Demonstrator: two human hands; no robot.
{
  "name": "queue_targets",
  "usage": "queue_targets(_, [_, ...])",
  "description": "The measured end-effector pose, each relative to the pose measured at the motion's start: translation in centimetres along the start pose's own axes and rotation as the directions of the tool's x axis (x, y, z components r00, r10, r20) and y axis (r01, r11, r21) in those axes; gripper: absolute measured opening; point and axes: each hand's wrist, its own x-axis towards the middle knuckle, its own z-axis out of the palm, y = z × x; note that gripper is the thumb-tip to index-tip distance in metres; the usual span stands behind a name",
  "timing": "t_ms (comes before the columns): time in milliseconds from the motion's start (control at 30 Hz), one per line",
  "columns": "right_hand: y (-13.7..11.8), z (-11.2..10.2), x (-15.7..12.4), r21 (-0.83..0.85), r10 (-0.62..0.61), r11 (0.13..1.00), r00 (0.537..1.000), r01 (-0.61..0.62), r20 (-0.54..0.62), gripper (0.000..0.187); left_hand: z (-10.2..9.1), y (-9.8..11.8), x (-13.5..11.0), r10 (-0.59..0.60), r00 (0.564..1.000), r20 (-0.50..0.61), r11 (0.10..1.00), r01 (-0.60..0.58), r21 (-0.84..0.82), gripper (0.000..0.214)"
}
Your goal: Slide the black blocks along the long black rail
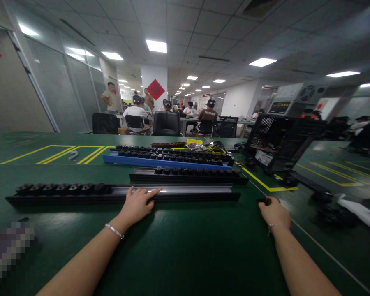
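My left hand [137, 205] lies on the front edge of a long black channel-shaped rail [197, 197], fingers spread over its bare, shiny stretch. Several round-topped black parts [61, 188] sit in a row at the rail's left end. Off the rail's right end, my right hand [276, 211] is closed, with a small black part [267, 201] showing between thumb and fingers; its exact kind is hidden. Behind the front rail lie a shorter black rail [185, 177] and a blue rail [169, 163], both carrying similar black parts.
An opened computer case [255, 137] stands at the back right of the green table [203, 250]. Near the back lie a silver dish [196, 146] and a yellow object [194, 141]. Black parts [336, 216] lie at right. A pixelated object [9, 250] is at lower left. People sit beyond.
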Motion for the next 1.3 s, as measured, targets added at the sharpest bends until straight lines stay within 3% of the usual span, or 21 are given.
queue_targets(133, [0.2, 0.7, 1.4, -0.003, -0.040, 0.999, 0.999, 0.040, -0.006, 0.051, -0.1, 0.1, 0.0, -0.008, 1.000, 0.004, 1.000, 0.008, -0.007, 0.048])
queue_targets(400, [-1.1, 2.4, 4.2, 0.000, -0.240, 0.971, 0.970, 0.240, 0.028, 0.047, 0.4, -0.1, 0.1, -0.012, 1.000, -0.017, 1.000, 0.012, -0.013, 0.048])
queue_targets(533, [-1.3, 2.9, 4.2, 0.017, -0.341, 0.939, 0.938, 0.343, -0.067, 0.048, 0.4, 0.0, 0.0, -0.002, 0.999, -0.039, 1.000, 0.001, -0.006, 0.047])
queue_targets(700, [-1.3, 2.5, 3.1, 0.055, -0.300, 0.946, 0.928, 0.319, -0.220, 0.047, 0.2, 0.1, -0.2, -0.008, 0.995, -0.102, 1.000, 0.005, -0.023, 0.041])
queue_targets(800, [-2.1, 2.0, 2.0, 0.085, -0.322, 0.933, 0.915, 0.351, -0.245, 0.046, -0.2, 0.0, -0.3, -0.026, 0.979, -0.204, 1.000, 0.024, -0.012, 0.038])
queue_targets(933, [-4.9, 1.5, -0.9, 0.121, -0.519, 0.826, 0.827, 0.550, -0.214, 0.045, -1.0, -1.0, -0.3, -0.152, 0.895, -0.418, 0.983, 0.182, 0.032, 0.037])
queue_targets(1067, [-8.4, 1.7, -4.3, 0.163, -0.671, 0.719, 0.736, 0.676, -0.094, 0.046, -1.7, -3.6, -0.7, -0.398, 0.734, -0.551, 0.898, 0.434, -0.072, 0.044])
queue_targets(1100, [-9.2, 1.8, -5.0, 0.152, -0.679, 0.720, 0.733, 0.677, -0.048, 0.045, -1.7, -4.4, -0.8, -0.445, 0.699, -0.560, 0.874, 0.476, -0.100, 0.047])
queue_targets(1167, [-10.4, 1.9, -5.9, 0.134, -0.630, 0.772, 0.777, 0.622, 0.021, 0.043, -1.6, -5.8, -1.0, -0.511, 0.679, -0.527, 0.836, 0.534, -0.123, 0.050])
queue_targets(1300, [-12.0, 2.1, -6.9, 0.128, -0.439, 0.894, 0.897, 0.429, 0.056, 0.044, -1.3, -7.4, -1.1, -0.580, 0.711, -0.398, 0.799, 0.592, -0.106, 0.047])
